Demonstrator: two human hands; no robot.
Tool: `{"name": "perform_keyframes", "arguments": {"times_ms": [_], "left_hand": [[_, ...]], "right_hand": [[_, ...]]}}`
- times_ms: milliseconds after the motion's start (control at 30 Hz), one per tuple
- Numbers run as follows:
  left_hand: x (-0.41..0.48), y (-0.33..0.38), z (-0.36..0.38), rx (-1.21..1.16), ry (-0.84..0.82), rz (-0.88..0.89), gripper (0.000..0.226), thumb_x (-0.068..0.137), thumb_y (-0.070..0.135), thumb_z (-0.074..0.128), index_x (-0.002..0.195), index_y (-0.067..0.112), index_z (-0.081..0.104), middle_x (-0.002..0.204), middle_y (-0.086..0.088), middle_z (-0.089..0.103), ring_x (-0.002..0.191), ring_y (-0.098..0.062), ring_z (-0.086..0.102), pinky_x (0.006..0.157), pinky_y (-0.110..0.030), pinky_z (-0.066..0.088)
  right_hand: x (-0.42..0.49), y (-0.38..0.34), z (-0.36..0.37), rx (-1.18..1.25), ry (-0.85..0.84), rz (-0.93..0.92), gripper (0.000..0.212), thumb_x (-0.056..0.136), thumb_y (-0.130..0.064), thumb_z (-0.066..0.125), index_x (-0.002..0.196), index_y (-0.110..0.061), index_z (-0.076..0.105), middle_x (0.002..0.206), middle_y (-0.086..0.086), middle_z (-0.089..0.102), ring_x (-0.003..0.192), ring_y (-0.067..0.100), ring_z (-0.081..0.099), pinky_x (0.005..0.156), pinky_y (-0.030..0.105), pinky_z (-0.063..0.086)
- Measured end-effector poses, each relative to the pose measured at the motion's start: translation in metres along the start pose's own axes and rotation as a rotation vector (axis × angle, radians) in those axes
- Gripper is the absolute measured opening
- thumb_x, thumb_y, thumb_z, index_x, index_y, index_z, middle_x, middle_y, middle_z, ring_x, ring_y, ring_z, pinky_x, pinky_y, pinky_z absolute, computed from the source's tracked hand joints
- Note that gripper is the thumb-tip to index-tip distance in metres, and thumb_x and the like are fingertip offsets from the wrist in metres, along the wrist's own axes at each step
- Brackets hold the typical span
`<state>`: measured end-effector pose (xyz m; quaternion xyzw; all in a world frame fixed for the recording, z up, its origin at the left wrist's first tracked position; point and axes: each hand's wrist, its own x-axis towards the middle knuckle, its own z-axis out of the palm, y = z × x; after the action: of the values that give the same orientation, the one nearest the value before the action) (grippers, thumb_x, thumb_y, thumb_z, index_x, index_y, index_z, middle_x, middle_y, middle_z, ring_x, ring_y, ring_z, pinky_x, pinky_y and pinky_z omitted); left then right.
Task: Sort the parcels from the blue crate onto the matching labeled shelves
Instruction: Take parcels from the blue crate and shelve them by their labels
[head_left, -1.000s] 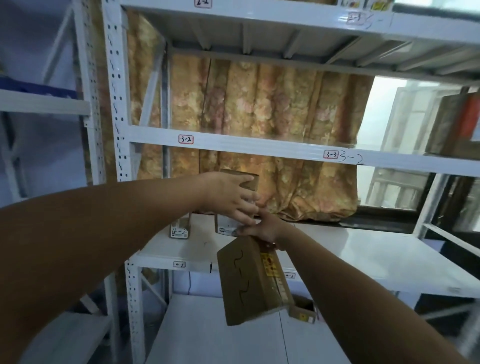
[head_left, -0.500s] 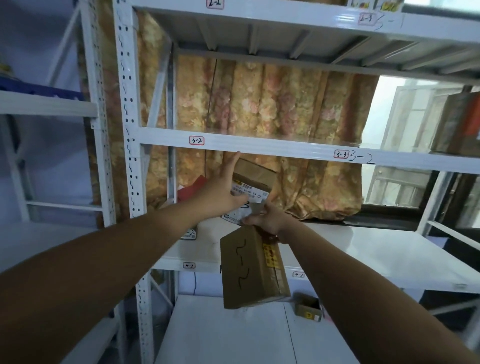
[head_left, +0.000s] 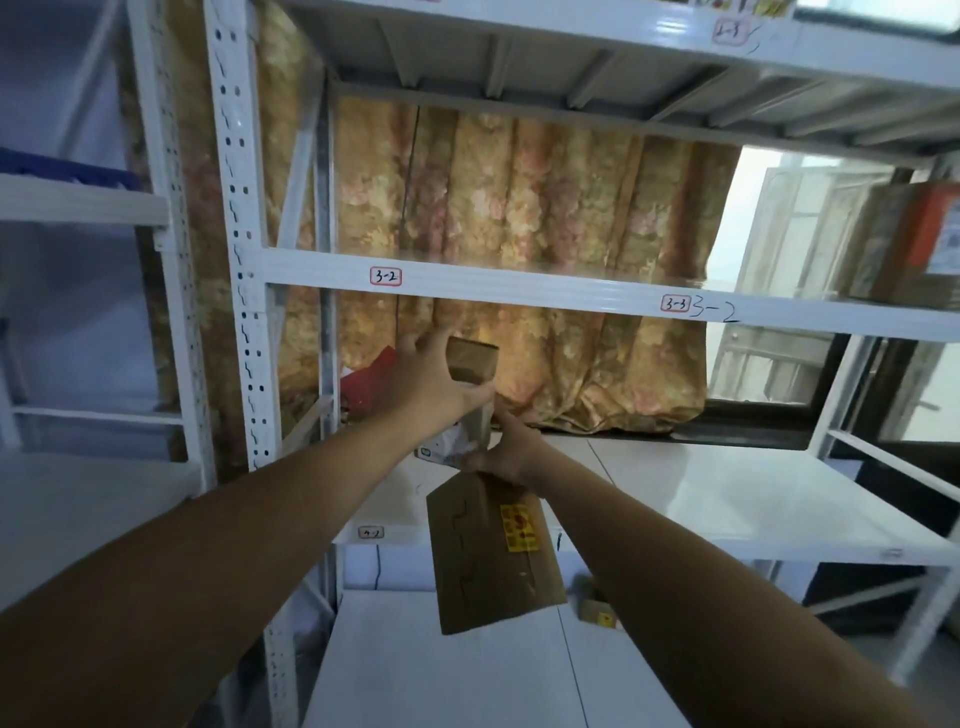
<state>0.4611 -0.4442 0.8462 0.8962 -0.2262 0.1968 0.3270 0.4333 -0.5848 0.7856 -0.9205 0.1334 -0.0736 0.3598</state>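
The small brown box (head_left: 471, 361) is in the air a little below the shelf beam (head_left: 519, 287) that carries the label 3-2 (head_left: 386, 276). The left hand (head_left: 428, 382) grips it with spread fingers and the thumb underneath. The right hand (head_left: 506, 453) holds a larger flat parcel (head_left: 483, 556) by its top edge; it hangs tilted in front of the lower shelf (head_left: 727, 499). The fingers of this hand are mostly hidden. Between the hands a white-labelled packet (head_left: 448, 448) is blurred, and I cannot tell which hand holds it. A red thing (head_left: 370, 375) is half covered by the left hand, in front of the flowered curtain (head_left: 519, 223)
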Motion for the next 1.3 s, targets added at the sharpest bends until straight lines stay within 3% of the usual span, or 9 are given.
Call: {"name": "perform_keyframes", "arguments": {"times_ms": [200,500,633,800,967,1033,1067,1100,1300], "left_hand": [[0.033,-0.008,-0.036,-0.125,0.071,-0.117,0.084,0.072,0.067,0.066,0.141,0.033,0.033,0.139,-0.01,0.033,0.107,-0.029,0.056,0.086,-0.035,0.051],[0.084,0.005,-0.103,-0.065,0.085,-0.157,0.086,0.069,0.078,0.057,0.134,0.025,0.039,0.134,-0.012,0.035,0.095,-0.032,0.059,0.084,-0.04,0.053],[0.097,0.015,-0.112,-0.071,0.046,-0.154,0.088,0.069,0.079,0.057,0.133,0.02,0.044,0.141,-0.014,0.037,0.114,-0.032,0.05,0.079,-0.035,0.044],[0.104,0.033,-0.107,-0.216,-0.036,-0.139,0.075,0.069,0.065,0.068,0.12,0.011,0.056,0.123,-0.018,0.054,0.097,-0.029,0.055,0.063,-0.028,0.039],[0.113,0.06,-0.094,-0.31,-0.133,-0.078,0.077,0.07,0.062,0.068,0.126,0.01,0.056,0.131,-0.025,0.053,0.093,-0.041,0.064,0.051,-0.023,0.041],[0.121,0.076,-0.09,-0.352,-0.148,-0.079,0.082,0.074,0.057,0.068,0.137,0.01,0.045,0.138,-0.019,0.049,0.098,-0.033,0.063,0.052,-0.021,0.026],[0.127,0.084,-0.088,-0.342,-0.142,-0.069,0.086,0.074,0.056,0.068,0.14,0.009,0.041,0.142,-0.019,0.045,0.108,-0.034,0.059,0.072,-0.02,0.035],[0.132,0.092,-0.086,-0.319,-0.132,-0.062,0.089,0.073,0.057,0.069,0.141,0.008,0.04,0.143,-0.019,0.043,0.115,-0.036,0.056,0.058,-0.021,0.041],[0.149,0.148,-0.084,-0.232,-0.081,-0.042,0.055,0.068,0.057,0.072,0.089,0.006,0.061,0.061,-0.008,0.049,0.049,-0.023,0.048,0.054,-0.028,0.039]], "right_hand": [[0.008,-0.009,-0.031,-0.26,0.186,-0.017,0.067,0.076,-0.056,0.069,0.129,-0.02,0.052,0.128,0.012,0.054,0.121,0.03,0.049,0.093,0.037,0.049],[-0.009,-0.051,-0.124,0.033,0.644,-0.305,0.048,0.078,-0.05,0.073,0.117,-0.023,0.064,0.127,0.004,0.047,0.092,0.007,0.05,0.075,0.013,0.039],[-0.01,-0.065,-0.149,0.291,0.646,-0.431,0.045,0.066,-0.06,0.076,0.101,-0.035,0.066,0.123,0.001,0.055,0.109,0.019,0.06,0.086,0.027,0.052],[-0.002,-0.069,-0.171,0.446,0.579,-0.51,0.031,0.083,-0.031,0.075,0.11,-0.02,0.066,0.12,-0.003,0.051,0.109,0.011,0.05,0.061,0.0,0.04],[0.02,-0.063,-0.188,0.549,0.546,-0.502,0.033,0.073,-0.051,0.075,0.099,-0.032,0.069,0.125,-0.001,0.058,0.114,0.014,0.056,0.088,0.029,0.049],[0.026,-0.056,-0.2,0.627,0.502,-0.512,0.026,0.081,-0.045,0.072,0.099,-0.027,0.069,0.118,0.002,0.064,0.102,0.012,0.061,0.079,0.02,0.05],[0.027,-0.052,-0.207,0.642,0.482,-0.523,0.02,0.086,-0.038,0.068,0.1,-0.024,0.068,0.114,0.001,0.066,0.096,0.009,0.062,0.074,0.015,0.049],[0.028,-0.048,-0.213,0.636,0.46,-0.531,0.017,0.09,-0.035,0.065,0.102,-0.022,0.067,0.11,-0.001,0.066,0.092,0.007,0.061,0.071,0.011,0.048],[0.037,-0.028,-0.258,0.676,0.24,-0.552,0.044,0.08,-0.029,0.074,0.122,-0.022,0.061,0.115,0.011,0.064,0.093,0.02,0.067,0.068,0.024,0.054]]}}
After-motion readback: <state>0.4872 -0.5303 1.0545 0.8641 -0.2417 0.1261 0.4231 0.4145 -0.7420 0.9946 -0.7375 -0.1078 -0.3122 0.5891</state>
